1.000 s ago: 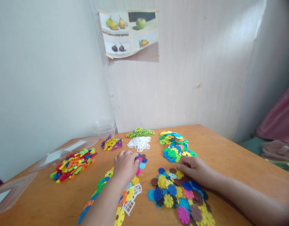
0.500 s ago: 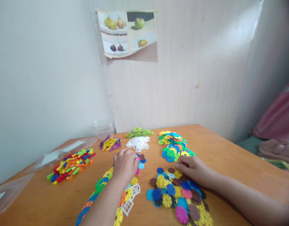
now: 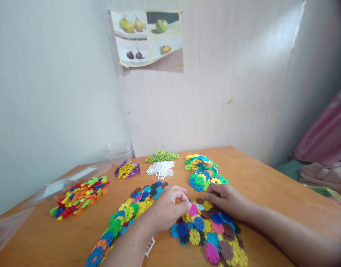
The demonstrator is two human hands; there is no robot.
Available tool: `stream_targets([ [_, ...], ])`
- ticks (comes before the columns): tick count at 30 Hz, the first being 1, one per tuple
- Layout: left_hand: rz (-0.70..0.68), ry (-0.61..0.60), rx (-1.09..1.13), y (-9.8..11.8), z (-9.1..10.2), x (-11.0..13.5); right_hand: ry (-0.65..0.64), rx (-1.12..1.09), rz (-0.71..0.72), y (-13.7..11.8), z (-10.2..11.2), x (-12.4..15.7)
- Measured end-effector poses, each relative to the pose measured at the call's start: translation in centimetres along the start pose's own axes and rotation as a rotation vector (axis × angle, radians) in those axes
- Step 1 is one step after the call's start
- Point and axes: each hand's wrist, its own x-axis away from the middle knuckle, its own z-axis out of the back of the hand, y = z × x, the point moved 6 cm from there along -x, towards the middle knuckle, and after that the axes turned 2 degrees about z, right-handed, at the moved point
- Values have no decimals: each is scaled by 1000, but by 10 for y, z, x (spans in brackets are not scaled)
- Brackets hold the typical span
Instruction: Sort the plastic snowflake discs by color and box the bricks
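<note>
My left hand [image 3: 168,210] is pinched on a pink flower-shaped disc [image 3: 193,210] at the left edge of a loose pile of coloured discs [image 3: 212,233]. My right hand [image 3: 228,200] rests with curled fingers on the top of that same pile; what its fingers hold, if anything, is hidden. A long band of laid-out discs [image 3: 126,215] runs from the table's near edge up to the left of my left hand. Under my left forearm a white lattice piece [image 3: 149,246] shows in part.
On the wooden table [image 3: 270,185] lie another disc pile [image 3: 204,172], white lattice pieces [image 3: 161,169], green pieces [image 3: 161,156], purple-yellow pieces [image 3: 127,170] and coloured bars [image 3: 78,196]. A clear tub [image 3: 119,152] and clear lids [image 3: 67,181] sit at left. Walls close behind.
My left hand has moved right from the end of the disc band to the near pile, now pinching a pink disc. The right hand has stayed on the pile.
</note>
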Motion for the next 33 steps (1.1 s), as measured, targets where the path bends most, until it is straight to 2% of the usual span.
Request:
stream_targets([
  [3,-39,-27,-47,0,-8,-1,9,25,9,0,0,0],
  [5,-63,5,-82,-5,-4,-3,7,29,10,-1,1,0],
  [8,-47,157,-174,-20,18,-8,-9,23,-3,-2,1,0],
  [11,46,318,-343,-41,45,-11,-12,26,3,-4,2,0],
  [14,112,388,-519,-58,61,-11,0,30,10,-3,3,0],
  [18,137,333,-650,-67,56,-10,-3,44,14,-4,2,0],
  [23,92,297,-710,-64,43,-9,2,56,8,-5,3,0],
  [33,67,283,-772,-63,37,-10,-15,66,7,-2,1,0],
])
